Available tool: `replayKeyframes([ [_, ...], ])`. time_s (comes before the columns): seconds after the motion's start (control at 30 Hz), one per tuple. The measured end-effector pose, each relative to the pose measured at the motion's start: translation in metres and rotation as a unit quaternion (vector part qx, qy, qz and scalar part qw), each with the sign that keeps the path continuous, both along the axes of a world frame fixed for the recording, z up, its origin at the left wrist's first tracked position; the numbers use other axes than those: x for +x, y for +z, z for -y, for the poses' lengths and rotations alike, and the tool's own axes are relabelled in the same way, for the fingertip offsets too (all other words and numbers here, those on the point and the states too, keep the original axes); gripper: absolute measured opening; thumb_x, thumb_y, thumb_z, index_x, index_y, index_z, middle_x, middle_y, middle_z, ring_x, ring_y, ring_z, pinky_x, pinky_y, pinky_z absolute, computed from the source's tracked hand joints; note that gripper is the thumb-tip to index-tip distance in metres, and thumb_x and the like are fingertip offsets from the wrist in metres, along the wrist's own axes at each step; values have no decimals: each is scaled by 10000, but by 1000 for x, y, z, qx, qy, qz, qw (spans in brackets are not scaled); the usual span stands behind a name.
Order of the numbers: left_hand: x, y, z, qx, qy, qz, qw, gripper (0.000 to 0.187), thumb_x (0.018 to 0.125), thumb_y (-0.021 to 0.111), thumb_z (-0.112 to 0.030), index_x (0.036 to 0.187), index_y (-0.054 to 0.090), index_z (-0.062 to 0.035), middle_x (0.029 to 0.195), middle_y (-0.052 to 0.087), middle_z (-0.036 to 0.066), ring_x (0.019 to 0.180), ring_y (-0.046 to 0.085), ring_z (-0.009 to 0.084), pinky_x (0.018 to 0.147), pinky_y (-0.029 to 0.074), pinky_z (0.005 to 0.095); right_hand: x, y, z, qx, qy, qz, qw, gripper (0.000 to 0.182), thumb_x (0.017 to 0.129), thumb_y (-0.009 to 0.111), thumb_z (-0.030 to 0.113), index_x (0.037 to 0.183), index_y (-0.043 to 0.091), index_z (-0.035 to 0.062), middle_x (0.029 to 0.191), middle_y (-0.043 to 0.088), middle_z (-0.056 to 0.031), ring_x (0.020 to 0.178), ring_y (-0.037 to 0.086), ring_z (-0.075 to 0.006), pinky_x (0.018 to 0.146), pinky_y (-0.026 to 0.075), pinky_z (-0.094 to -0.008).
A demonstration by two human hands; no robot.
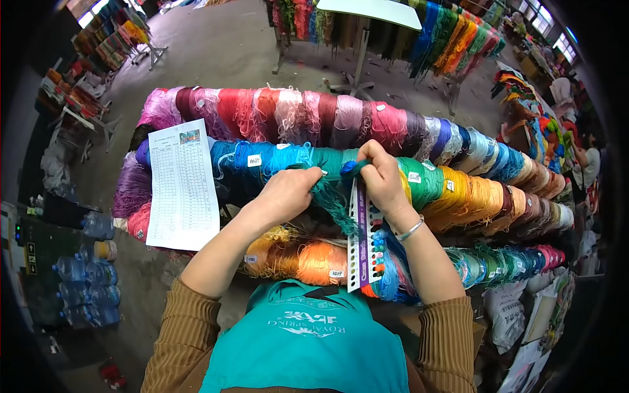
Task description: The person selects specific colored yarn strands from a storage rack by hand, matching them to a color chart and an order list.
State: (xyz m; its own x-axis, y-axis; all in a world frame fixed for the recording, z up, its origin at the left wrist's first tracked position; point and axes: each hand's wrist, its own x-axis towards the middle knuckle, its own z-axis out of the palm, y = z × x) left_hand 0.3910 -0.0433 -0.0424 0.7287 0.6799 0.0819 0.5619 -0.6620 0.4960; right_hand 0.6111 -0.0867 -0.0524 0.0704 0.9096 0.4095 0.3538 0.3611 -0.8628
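Observation:
My left hand [286,194] pinches at the dark green thread hanging from a green skein [327,157]; a small white bit shows at its fingertips. My right hand [385,183] is closed at the top of a long thread card [358,252] with a purple stripe, holes down one edge and short coloured threads down the other. A dark blue-green tuft of thread [350,168] sticks out between the right thumb and fingers. Both hands are over the middle row of skeins, close together. What lies inside the right palm is hidden.
A printed sheet [183,190] lies over the rack's left end. Rows of coloured skeins [282,111] with small white labels [254,160] surround my hands. Behind stand another thread rack [452,39] and a white-topped stand [370,12]. Water jugs [88,288] are at left; a person [586,164] is at right.

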Motion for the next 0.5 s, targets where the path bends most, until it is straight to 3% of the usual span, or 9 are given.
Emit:
replayKeyframes([
  [0.1, -20, 1, -8, -30, -4, 12, 999, 209, 771, 502, 15, 970, 558, -16, 840, 631, 255, 863, 610, 456, 748, 478, 546, -3, 8, 8, -50, 4, 85, 995, 125, 717, 528, 36, 836, 510, 3, 697, 506, -151, 607, 527, -265, 573, 420, -349],
  [0.23, -26, -4, -9, -48, -5, -1, 999, 211, 770, 507, 14, 974, 553, -16, 835, 629, 254, 863, 608, 457, 744, 477, 547, -3, 7, 5, 10, 20, 134, 991, 193, 697, 590, 38, 884, 554, 5, 777, 548, -146, 679, 561, -311, 608, 448, -370],
  [0.5, -26, -4, -8, -36, 0, -15, 999, 214, 765, 503, 18, 972, 546, -13, 850, 621, 259, 870, 598, 461, 743, 467, 543, -4, 2, 4, 24, 11, 155, 987, 172, 683, 623, 33, 853, 605, 8, 795, 575, -141, 710, 587, -316, 637, 480, -382],
])
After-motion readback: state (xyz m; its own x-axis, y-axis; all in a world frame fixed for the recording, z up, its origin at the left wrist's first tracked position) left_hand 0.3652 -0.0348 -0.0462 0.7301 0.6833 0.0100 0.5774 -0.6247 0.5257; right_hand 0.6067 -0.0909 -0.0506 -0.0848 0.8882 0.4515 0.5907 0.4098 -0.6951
